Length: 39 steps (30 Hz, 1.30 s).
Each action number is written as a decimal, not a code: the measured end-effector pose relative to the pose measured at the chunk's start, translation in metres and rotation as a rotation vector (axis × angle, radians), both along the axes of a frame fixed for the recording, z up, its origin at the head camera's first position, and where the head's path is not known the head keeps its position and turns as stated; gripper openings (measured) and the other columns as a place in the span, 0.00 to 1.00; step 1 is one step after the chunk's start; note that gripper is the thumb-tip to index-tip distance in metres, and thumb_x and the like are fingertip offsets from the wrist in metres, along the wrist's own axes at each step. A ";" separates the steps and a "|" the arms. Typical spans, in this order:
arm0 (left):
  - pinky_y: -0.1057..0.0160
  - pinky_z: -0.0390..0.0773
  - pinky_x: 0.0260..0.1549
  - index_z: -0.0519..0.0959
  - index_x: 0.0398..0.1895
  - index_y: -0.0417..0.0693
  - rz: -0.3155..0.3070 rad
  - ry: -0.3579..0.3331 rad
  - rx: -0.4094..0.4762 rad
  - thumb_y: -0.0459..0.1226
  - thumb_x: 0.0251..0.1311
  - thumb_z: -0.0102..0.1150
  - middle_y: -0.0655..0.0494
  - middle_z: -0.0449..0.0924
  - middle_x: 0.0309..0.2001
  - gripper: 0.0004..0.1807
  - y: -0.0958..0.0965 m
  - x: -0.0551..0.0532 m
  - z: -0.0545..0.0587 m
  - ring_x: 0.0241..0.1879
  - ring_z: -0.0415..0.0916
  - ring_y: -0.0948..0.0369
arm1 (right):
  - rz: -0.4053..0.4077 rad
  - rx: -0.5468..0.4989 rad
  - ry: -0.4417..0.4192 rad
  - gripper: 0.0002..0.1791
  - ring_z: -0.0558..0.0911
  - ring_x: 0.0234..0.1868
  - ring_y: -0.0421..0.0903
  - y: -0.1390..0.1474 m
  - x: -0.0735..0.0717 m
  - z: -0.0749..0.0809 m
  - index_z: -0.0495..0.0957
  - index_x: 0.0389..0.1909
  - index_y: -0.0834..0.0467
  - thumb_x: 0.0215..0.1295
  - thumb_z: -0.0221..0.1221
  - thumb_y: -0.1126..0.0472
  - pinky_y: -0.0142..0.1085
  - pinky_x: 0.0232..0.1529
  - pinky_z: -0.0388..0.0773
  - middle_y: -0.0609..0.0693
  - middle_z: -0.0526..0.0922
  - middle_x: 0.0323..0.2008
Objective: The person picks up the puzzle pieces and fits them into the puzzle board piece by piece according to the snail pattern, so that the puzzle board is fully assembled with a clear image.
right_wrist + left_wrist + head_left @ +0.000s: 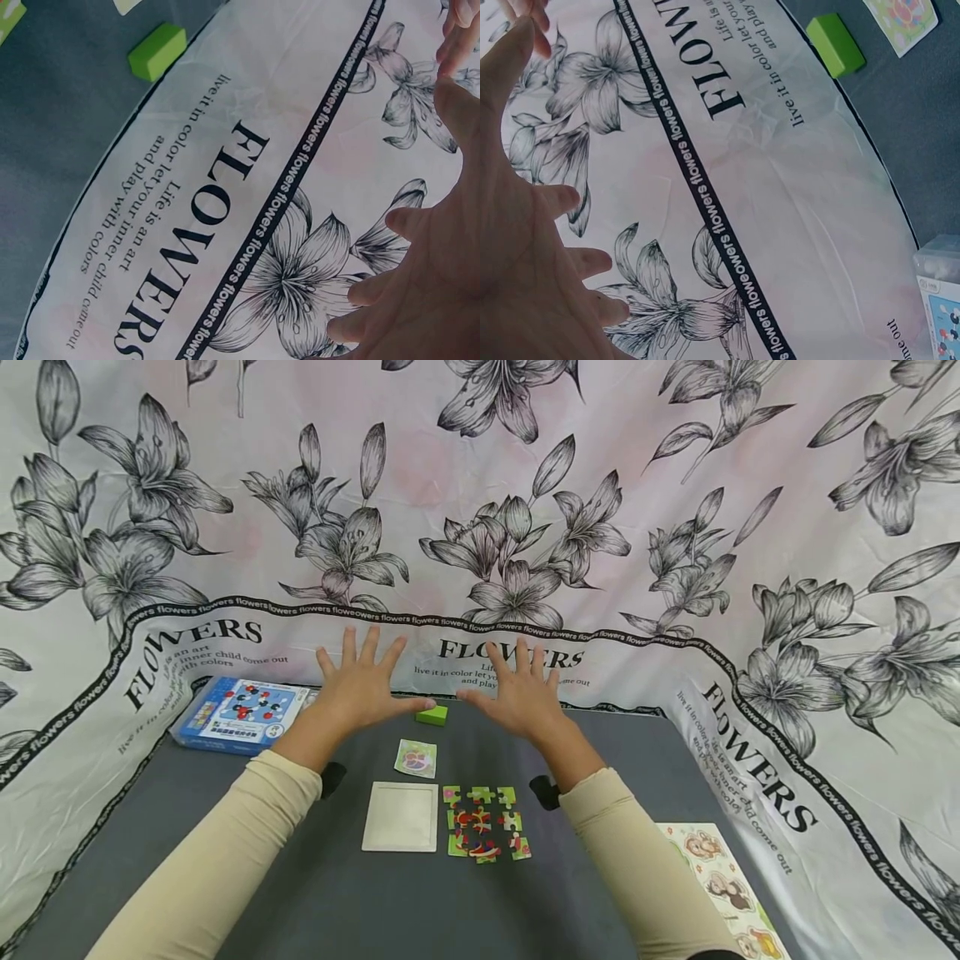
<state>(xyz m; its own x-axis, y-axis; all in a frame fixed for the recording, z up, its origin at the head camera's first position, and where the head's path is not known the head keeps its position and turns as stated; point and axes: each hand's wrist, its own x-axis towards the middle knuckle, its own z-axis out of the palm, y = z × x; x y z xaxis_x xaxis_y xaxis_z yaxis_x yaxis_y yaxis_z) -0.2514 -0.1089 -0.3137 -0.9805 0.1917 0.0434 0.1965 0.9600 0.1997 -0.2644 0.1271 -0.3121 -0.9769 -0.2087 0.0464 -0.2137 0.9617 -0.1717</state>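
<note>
Both hands are raised over the far part of the dark table with fingers spread, and neither holds anything. The left hand (358, 687) is on the left, its thumb overlapping a green block (432, 716) in the head view. To the right of it, the right hand (522, 695) points its thumb inward. Below them lie a small picture card (416, 758), a square white tray (367, 818) and, right beside the tray, several jigsaw pieces (482, 795) laid in loose rows with small gaps, showing green edges and red parts.
A blue box (243, 714) with a molecule picture stands at the back left. A sheet of animal pictures (723, 885) lies at the right edge. A flower-printed cloth (517, 527) hangs behind and along both sides of the table.
</note>
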 end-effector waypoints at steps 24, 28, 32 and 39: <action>0.25 0.42 0.63 0.58 0.74 0.45 -0.241 -0.210 0.068 0.58 0.48 0.70 0.42 0.56 0.74 0.54 -0.031 0.029 -0.127 0.73 0.44 0.37 | 0.063 -0.008 -0.116 0.45 0.49 0.76 0.61 0.007 0.009 -0.104 0.50 0.77 0.45 0.65 0.48 0.29 0.65 0.69 0.48 0.59 0.50 0.76; 0.24 0.46 0.61 0.65 0.70 0.40 -0.265 -0.286 0.052 0.54 0.46 0.74 0.41 0.59 0.72 0.50 -0.037 0.039 -0.151 0.72 0.48 0.37 | 0.089 -0.013 -0.141 0.43 0.50 0.75 0.60 0.006 0.012 -0.127 0.51 0.76 0.46 0.65 0.51 0.32 0.63 0.69 0.50 0.59 0.50 0.75; 0.25 0.47 0.61 0.68 0.67 0.38 -0.266 -0.274 0.049 0.50 0.45 0.76 0.41 0.61 0.70 0.47 -0.038 0.043 -0.162 0.72 0.49 0.38 | 0.125 -0.001 -0.152 0.40 0.52 0.75 0.59 0.002 0.016 -0.144 0.54 0.75 0.45 0.67 0.55 0.38 0.60 0.70 0.52 0.59 0.53 0.75; 0.26 0.49 0.62 0.67 0.67 0.37 -0.263 -0.260 0.053 0.50 0.46 0.75 0.43 0.61 0.71 0.47 -0.035 0.044 -0.169 0.73 0.50 0.41 | 0.246 0.041 -0.087 0.24 0.70 0.65 0.57 -0.004 0.020 -0.163 0.76 0.61 0.52 0.65 0.63 0.52 0.55 0.64 0.65 0.53 0.74 0.62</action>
